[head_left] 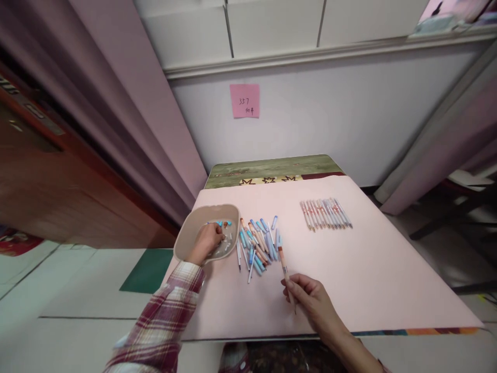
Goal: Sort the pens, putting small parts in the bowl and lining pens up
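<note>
My right hand (pixel 310 298) grips a pen (pixel 283 263) between thumb and fingers. The pen has a peach-coloured barrel with a brown band, and its tip points down toward me. My left hand (pixel 209 238) is inside a beige basin (pixel 184 235), fingers pinched together low over its contents; whatever they hold is too small or hidden to name. Small blue, brown and white parts (pixel 228 224) lie in the basin. Between my hands, a loose pile of pen barrels and thin refills (pixel 258 246) in blue, brown, peach and white covers the table.
Several pens (pixel 325 214) lie side by side in a row at the right of the pink-covered table (pixel 373 280). A green patterned strip (pixel 272 168) shows at the table's far end, against the wall. A pink note (pixel 245 101) is stuck on the wall. Curtains hang on both sides.
</note>
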A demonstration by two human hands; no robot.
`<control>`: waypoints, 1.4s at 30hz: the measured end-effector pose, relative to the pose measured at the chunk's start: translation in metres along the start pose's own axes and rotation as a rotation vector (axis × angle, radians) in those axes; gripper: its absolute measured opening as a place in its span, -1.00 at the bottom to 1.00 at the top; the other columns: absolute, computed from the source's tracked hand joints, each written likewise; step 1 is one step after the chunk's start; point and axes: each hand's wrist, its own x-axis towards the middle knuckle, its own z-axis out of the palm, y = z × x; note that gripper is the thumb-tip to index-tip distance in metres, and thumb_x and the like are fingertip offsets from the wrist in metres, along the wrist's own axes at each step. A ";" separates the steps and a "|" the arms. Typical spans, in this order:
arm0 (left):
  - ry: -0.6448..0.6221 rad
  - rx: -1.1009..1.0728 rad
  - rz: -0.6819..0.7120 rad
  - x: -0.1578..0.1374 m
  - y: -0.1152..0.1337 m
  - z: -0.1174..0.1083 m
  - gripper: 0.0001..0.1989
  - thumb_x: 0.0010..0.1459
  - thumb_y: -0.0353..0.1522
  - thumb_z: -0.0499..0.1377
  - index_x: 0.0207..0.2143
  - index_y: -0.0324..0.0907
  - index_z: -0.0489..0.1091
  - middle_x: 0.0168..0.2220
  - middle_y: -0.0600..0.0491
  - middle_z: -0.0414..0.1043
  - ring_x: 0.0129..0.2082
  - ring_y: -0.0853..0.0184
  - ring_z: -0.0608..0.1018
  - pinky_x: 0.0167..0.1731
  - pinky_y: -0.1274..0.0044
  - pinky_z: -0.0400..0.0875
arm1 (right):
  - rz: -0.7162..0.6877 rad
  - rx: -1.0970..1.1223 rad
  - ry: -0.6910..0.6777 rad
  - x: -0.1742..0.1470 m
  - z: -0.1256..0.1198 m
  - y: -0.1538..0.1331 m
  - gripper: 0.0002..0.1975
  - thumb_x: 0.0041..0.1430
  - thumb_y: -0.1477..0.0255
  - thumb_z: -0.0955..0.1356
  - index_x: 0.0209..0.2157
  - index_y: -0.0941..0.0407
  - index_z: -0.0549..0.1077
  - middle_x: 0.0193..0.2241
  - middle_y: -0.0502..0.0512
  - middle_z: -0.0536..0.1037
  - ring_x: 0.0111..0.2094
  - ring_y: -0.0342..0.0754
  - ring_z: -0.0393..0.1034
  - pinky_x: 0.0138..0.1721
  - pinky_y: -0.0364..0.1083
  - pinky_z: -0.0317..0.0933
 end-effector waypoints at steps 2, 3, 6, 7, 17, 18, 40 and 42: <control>0.026 0.014 0.017 -0.002 0.003 -0.008 -0.86 -0.23 -0.53 0.26 -0.65 -0.19 0.34 -0.68 0.11 0.32 -0.54 0.32 0.40 -0.45 0.52 0.15 | -0.015 0.003 0.002 -0.001 0.002 -0.003 -0.57 -0.03 0.06 0.45 -0.37 0.17 0.54 -0.56 0.04 0.48 -0.51 -0.13 0.29 -0.46 -0.16 0.16; 0.048 0.006 0.025 -0.004 0.007 -0.013 -0.89 -0.20 -0.51 0.25 -0.62 -0.20 0.35 -0.66 0.11 0.34 -0.53 0.32 0.41 -0.45 0.52 0.17 | -0.024 0.011 0.004 -0.002 0.003 -0.004 -0.56 -0.04 0.06 0.46 -0.34 0.17 0.54 -0.56 0.04 0.48 -0.51 -0.13 0.29 -0.46 -0.16 0.16; 0.127 -0.285 0.058 -0.026 0.028 -0.020 -0.86 -0.12 -0.37 0.28 -0.45 -0.21 0.40 -0.56 0.09 0.41 -0.50 0.32 0.48 -0.41 0.51 0.31 | -0.061 0.036 0.018 -0.003 0.004 -0.006 -0.54 -0.08 0.07 0.48 -0.28 0.16 0.54 -0.55 0.03 0.48 -0.52 -0.13 0.30 -0.46 -0.15 0.19; 0.134 -0.518 0.081 -0.038 0.039 -0.019 -0.77 -0.11 -0.31 0.30 -0.36 -0.22 0.42 -0.51 0.08 0.45 -0.49 0.32 0.50 -0.39 0.49 0.36 | -0.071 0.032 0.023 -0.003 0.004 -0.006 -0.53 -0.08 0.07 0.48 -0.27 0.16 0.55 -0.55 0.03 0.48 -0.53 -0.13 0.30 -0.47 -0.16 0.19; -0.376 -1.316 -0.174 -0.120 0.102 0.049 -0.69 -0.19 -0.41 0.40 -0.31 -0.29 0.51 -0.40 -0.03 0.55 -0.40 0.29 0.60 -0.34 0.48 0.52 | -0.154 -0.110 0.026 -0.016 0.005 -0.016 -0.61 0.03 0.10 0.42 -0.31 0.16 0.57 -0.58 0.03 0.45 -0.53 -0.12 0.27 -0.48 -0.15 0.17; -0.384 -1.334 -0.180 -0.120 0.101 0.050 -0.70 -0.18 -0.43 0.40 -0.31 -0.29 0.51 -0.40 -0.03 0.55 -0.40 0.29 0.60 -0.33 0.48 0.52 | -0.154 -0.110 0.035 -0.017 0.005 -0.016 -0.61 0.03 0.10 0.42 -0.31 0.16 0.57 -0.58 0.03 0.45 -0.53 -0.12 0.27 -0.47 -0.15 0.18; -0.320 -1.111 0.009 -0.130 0.093 0.052 -0.70 -0.13 -0.36 0.39 -0.30 -0.29 0.50 -0.42 -0.01 0.56 -0.43 0.31 0.58 -0.33 0.44 0.50 | -0.145 -0.117 0.034 -0.019 0.001 -0.011 -0.61 0.06 0.11 0.41 -0.28 0.17 0.50 -0.54 0.04 0.46 -0.50 -0.13 0.31 -0.45 -0.17 0.22; -0.329 -1.062 0.045 -0.130 0.094 0.052 -0.71 -0.11 -0.35 0.38 -0.30 -0.29 0.50 -0.42 -0.02 0.56 -0.43 0.31 0.58 -0.33 0.44 0.50 | -0.170 -0.158 0.056 -0.018 -0.002 -0.009 -0.63 0.07 0.12 0.40 -0.29 0.16 0.48 -0.52 0.05 0.49 -0.49 -0.12 0.33 -0.44 -0.16 0.23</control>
